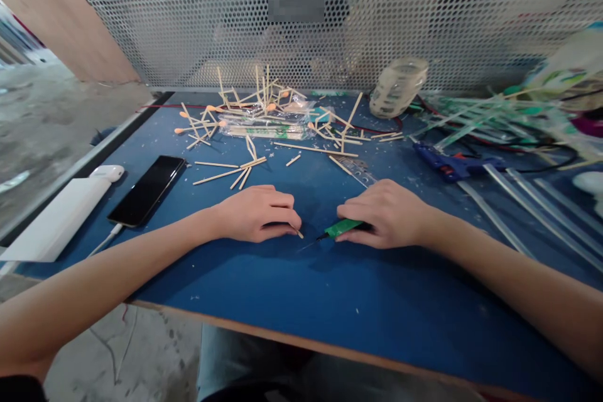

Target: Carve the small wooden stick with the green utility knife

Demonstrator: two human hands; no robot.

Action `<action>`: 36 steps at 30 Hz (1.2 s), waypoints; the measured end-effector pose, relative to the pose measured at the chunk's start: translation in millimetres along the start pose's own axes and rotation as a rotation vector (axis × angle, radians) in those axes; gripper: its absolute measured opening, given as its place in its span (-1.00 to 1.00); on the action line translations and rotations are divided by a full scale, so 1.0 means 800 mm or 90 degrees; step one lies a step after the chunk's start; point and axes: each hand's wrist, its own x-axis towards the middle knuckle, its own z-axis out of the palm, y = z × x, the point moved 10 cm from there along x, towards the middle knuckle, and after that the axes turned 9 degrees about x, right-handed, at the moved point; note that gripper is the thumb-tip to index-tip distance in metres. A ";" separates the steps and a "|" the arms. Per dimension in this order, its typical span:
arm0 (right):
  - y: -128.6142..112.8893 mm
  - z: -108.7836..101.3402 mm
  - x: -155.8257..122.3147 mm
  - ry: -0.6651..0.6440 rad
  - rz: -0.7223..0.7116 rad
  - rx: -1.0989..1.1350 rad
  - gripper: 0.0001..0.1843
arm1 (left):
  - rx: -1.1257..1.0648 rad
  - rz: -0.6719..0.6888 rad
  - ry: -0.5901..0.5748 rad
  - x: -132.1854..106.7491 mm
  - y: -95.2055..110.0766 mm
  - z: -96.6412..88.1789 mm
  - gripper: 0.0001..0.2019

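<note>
While my left hand (257, 213) pins a short wooden stick (298, 233) flat on the tabletop (330, 301) so it can't roll, my right hand (384, 213), just apart, clamps a green craft knife (343, 227), blade aimed at the stick's tip.

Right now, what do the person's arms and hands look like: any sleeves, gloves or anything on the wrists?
The left hand and right hand wear no gloves, and no ring, watch or strap shows. The left forearm and right forearm are uncovered out to the picture's edges. A dark patch by the left elbow may be a sleeve edge; I cannot tell.
</note>
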 end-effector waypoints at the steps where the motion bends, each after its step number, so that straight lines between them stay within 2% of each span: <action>1: 0.001 0.000 -0.001 0.000 0.002 -0.002 -0.56 | -0.006 -0.001 0.003 -0.001 0.000 -0.002 -0.71; 5: 0.005 0.003 -0.003 -0.011 0.009 -0.008 -0.57 | -0.018 0.026 0.030 -0.002 0.009 -0.012 -0.80; 9: -0.001 0.000 -0.004 -0.003 -0.017 -0.027 -0.52 | 0.002 0.051 0.033 -0.004 0.020 -0.020 -0.77; 14: -0.016 -0.012 -0.004 0.038 -0.075 -0.077 -0.39 | 0.019 0.080 -0.007 -0.007 0.033 -0.020 -0.76; 22: -0.019 -0.010 -0.006 0.028 -0.088 -0.111 -0.42 | 0.040 0.099 -0.038 -0.004 0.046 -0.015 -0.71; 31: -0.012 -0.005 -0.011 -0.005 -0.056 -0.115 -0.38 | 0.056 0.090 -0.044 -0.003 0.044 -0.013 -0.67; 36: -0.018 -0.009 -0.010 0.009 -0.083 -0.135 -0.43 | 0.025 0.098 -0.039 0.001 0.044 -0.012 -0.70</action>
